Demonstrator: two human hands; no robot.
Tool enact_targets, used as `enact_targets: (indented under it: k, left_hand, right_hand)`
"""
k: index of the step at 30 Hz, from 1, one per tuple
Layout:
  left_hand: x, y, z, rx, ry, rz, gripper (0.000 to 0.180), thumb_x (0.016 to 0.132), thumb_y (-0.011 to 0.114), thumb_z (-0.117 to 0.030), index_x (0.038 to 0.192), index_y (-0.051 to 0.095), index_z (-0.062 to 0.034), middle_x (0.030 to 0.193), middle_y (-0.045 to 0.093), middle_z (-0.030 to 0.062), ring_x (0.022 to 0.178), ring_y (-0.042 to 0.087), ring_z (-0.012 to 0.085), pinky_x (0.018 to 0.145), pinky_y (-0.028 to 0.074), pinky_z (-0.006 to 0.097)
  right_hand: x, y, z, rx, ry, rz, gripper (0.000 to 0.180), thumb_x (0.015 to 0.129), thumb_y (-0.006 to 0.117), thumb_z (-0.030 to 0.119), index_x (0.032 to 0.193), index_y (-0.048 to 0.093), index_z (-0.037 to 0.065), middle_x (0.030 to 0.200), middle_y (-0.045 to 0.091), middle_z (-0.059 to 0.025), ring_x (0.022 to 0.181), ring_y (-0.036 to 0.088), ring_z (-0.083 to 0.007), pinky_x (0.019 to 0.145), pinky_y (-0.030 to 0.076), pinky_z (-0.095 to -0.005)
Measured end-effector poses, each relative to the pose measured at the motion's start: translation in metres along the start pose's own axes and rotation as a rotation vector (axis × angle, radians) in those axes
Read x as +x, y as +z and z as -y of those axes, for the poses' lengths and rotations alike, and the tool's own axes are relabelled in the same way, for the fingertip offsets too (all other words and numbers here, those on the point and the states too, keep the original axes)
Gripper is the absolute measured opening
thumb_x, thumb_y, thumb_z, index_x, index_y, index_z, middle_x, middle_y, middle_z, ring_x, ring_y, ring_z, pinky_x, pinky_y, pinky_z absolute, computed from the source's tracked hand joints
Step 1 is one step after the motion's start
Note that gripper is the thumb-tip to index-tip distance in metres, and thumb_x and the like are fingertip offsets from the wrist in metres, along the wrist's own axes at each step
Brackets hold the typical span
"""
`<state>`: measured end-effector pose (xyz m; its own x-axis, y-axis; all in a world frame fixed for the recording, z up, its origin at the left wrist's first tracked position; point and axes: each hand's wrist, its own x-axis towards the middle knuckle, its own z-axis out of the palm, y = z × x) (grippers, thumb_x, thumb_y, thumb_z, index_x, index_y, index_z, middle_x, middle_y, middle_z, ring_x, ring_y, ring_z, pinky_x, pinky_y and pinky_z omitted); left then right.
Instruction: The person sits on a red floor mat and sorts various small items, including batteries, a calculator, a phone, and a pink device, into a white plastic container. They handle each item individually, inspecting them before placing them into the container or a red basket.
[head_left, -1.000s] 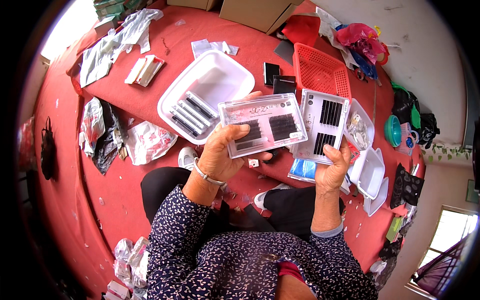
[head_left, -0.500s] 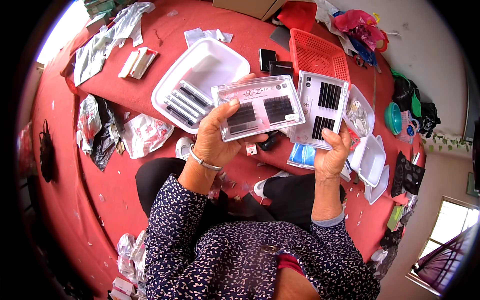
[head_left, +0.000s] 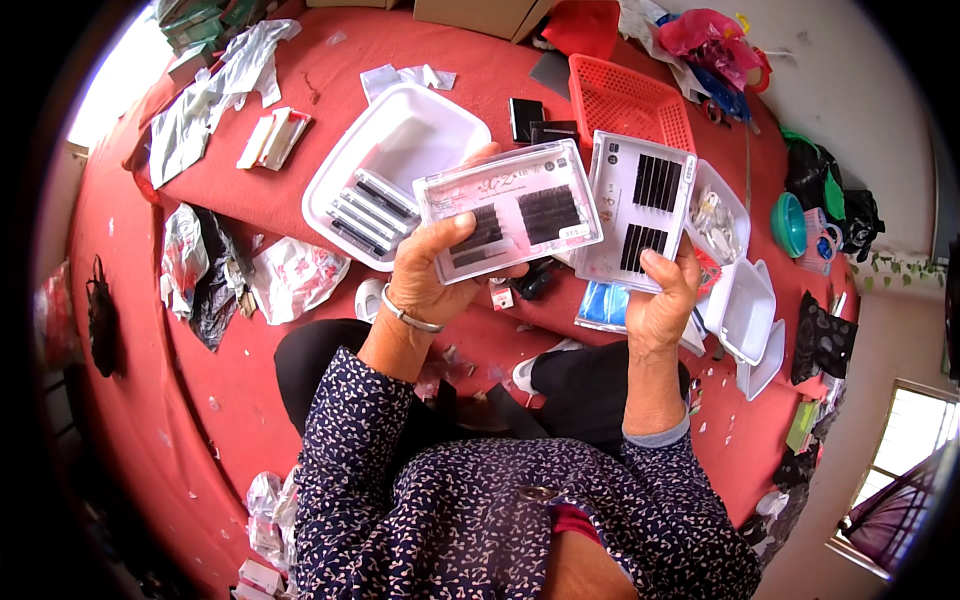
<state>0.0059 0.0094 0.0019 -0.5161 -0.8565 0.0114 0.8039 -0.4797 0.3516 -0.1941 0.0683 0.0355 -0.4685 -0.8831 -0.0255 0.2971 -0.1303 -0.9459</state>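
My left hand point(head_left: 432, 268) holds up a clear flat plastic case point(head_left: 508, 210) with rows of black strips inside and a pale pink card. My right hand point(head_left: 662, 300) grips the lower edge of a second case point(head_left: 638, 210), white-backed, with black strips in two blocks. The two cases sit side by side, edges nearly touching, above a red cloth point(head_left: 300, 200). A silver bracelet point(head_left: 408, 316) circles my left wrist.
A white tray point(head_left: 420, 125) holding several black-and-white strips lies behind the left case. A red mesh basket point(head_left: 625, 100), white foam trays point(head_left: 745, 310), small black boxes point(head_left: 525, 118), crumpled plastic bags point(head_left: 290, 275) and cardboard boxes surround me on the cloth.
Both cases have shifted slightly up and left in view; my grip on each is the same.
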Motion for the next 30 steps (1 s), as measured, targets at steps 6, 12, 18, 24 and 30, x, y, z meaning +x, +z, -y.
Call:
enact_targets:
  k: [6,12,18,24,30]
  left_hand:
    - [0.002,0.0,0.003,-0.21,-0.112,-0.031,0.076,0.08,0.035,-0.064,0.13,0.032,-0.0069,0.122,0.046,0.0135,0.1,0.056,0.0265,0.07,0.055,0.042]
    - [0.0,-0.012,0.005,-0.43,-0.176,0.019,0.071,0.084,0.035,-0.055,0.133,0.025,-0.0048,0.129,0.038,0.0166,0.11,0.048,0.0338,0.078,0.051,0.047]
    - [0.004,-0.02,0.013,-0.386,-0.278,-0.301,0.05,0.084,0.046,-0.04,0.117,0.043,-0.0032,0.107,0.055,0.0163,0.092,0.059,0.0302,0.064,0.057,0.038]
    - [0.0,-0.013,0.01,-0.206,-0.215,-0.287,0.042,0.079,0.059,-0.026,0.113,0.046,-0.005,0.102,0.057,0.0132,0.083,0.062,0.0255,0.057,0.058,0.036]
    - [-0.004,-0.009,0.008,-0.126,-0.176,-0.221,0.05,0.082,0.056,-0.038,0.113,0.044,-0.0021,0.102,0.057,0.0152,0.085,0.062,0.0259,0.055,0.058,0.037]
  right_hand:
    - [-0.002,-0.004,0.0,0.019,-0.002,-0.03,0.038,0.063,0.055,0.001,0.101,0.053,-0.004,0.093,0.058,-0.0095,0.085,0.056,-0.0187,0.084,0.042,-0.0305]
    - [-0.004,0.001,-0.001,-0.007,-0.016,-0.016,0.036,0.064,0.056,0.002,0.1,0.053,-0.004,0.091,0.058,-0.0096,0.083,0.056,-0.0172,0.083,0.042,-0.0297]
    - [0.007,-0.003,-0.011,-0.072,0.023,-0.028,0.031,0.066,0.056,0.002,0.096,0.054,-0.004,0.088,0.059,-0.0085,0.079,0.055,-0.0148,0.079,0.043,-0.0265]
    - [0.009,-0.01,-0.012,-0.095,-0.006,0.008,0.04,0.066,0.054,0.004,0.105,0.052,-0.005,0.096,0.058,-0.0097,0.088,0.055,-0.018,0.086,0.041,-0.0307]
    - [0.004,-0.006,-0.005,-0.028,-0.028,-0.024,0.034,0.065,0.056,0.003,0.098,0.054,-0.003,0.089,0.058,-0.0078,0.08,0.055,-0.015,0.081,0.042,-0.0282]
